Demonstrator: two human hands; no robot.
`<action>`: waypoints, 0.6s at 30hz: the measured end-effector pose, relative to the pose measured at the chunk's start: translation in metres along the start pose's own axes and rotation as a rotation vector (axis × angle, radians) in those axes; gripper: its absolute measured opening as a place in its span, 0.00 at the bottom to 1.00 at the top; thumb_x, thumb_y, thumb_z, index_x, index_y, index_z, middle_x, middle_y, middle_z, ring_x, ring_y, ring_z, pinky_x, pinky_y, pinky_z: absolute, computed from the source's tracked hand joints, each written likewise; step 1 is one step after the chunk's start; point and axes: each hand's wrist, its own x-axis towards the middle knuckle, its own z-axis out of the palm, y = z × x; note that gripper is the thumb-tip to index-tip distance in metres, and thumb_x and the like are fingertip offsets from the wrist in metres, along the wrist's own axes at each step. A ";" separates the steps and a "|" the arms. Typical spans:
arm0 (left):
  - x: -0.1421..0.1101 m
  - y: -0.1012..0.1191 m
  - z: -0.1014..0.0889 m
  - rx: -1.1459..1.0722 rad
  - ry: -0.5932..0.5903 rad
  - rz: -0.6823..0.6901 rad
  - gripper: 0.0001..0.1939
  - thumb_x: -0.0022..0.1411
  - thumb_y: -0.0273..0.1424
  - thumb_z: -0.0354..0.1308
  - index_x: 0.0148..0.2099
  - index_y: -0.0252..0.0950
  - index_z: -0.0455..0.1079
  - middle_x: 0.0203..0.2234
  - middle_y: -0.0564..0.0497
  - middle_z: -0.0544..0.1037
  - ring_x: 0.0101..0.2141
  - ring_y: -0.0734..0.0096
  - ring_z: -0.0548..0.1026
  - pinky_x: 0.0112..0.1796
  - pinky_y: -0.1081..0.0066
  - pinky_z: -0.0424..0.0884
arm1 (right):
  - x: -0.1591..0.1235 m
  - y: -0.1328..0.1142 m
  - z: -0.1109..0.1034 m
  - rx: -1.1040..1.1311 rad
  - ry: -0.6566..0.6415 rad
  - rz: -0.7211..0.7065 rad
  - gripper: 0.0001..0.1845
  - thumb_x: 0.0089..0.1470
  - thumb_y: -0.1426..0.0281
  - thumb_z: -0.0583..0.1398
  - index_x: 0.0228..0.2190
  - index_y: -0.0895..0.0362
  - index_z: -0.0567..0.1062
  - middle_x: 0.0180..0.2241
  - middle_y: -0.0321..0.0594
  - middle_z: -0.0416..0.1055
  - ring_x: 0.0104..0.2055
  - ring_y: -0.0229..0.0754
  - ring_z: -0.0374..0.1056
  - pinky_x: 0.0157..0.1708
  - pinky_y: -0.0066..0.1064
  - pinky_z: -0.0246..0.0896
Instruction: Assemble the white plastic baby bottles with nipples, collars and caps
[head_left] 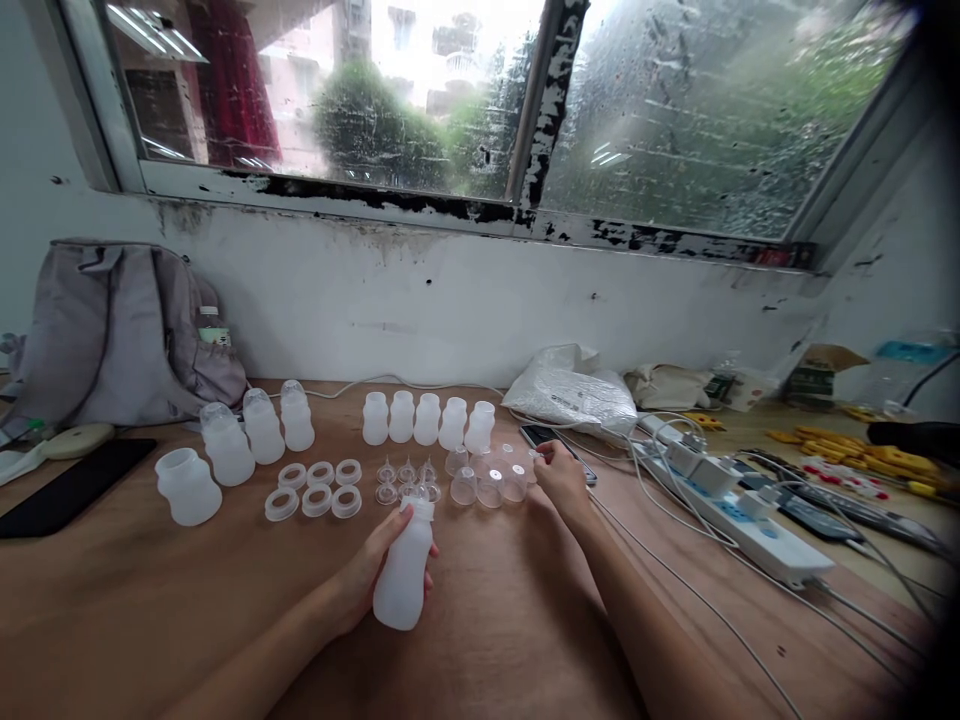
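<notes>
A frosted white baby bottle [401, 580] leans slightly in my left hand [371, 560], whose fingers wrap round its upper body. A ring collar seems to be on its neck, and a clear nipple appears at the top, overlapping the nipples behind. My right hand [562, 480] is at the right end of a group of clear dome caps [490, 487], its fingers pinched on the outermost cap [532, 464]. Several clear nipples [386, 480] stand in rows behind the held bottle. To their left lie several white ring collars [316, 499].
Several open bottles [427, 418] line up at the back. Capped bottles [262, 427] and one open bottle [187, 487] stand left, near a black slab [71, 485] and grey backpack [112, 330]. A phone [589, 470], plastic bag [570, 390], power strip [750, 520] and cables are right.
</notes>
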 end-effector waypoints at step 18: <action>0.004 0.000 -0.025 1.217 0.389 0.799 0.20 0.51 0.38 0.55 0.47 0.40 0.64 0.38 0.44 0.70 0.38 0.56 0.68 0.39 0.65 0.60 | -0.110 -0.087 0.007 0.977 -0.497 -0.258 0.22 0.53 0.52 0.45 0.27 0.56 0.65 0.14 0.29 0.50 0.15 0.32 0.46 0.14 0.24 0.39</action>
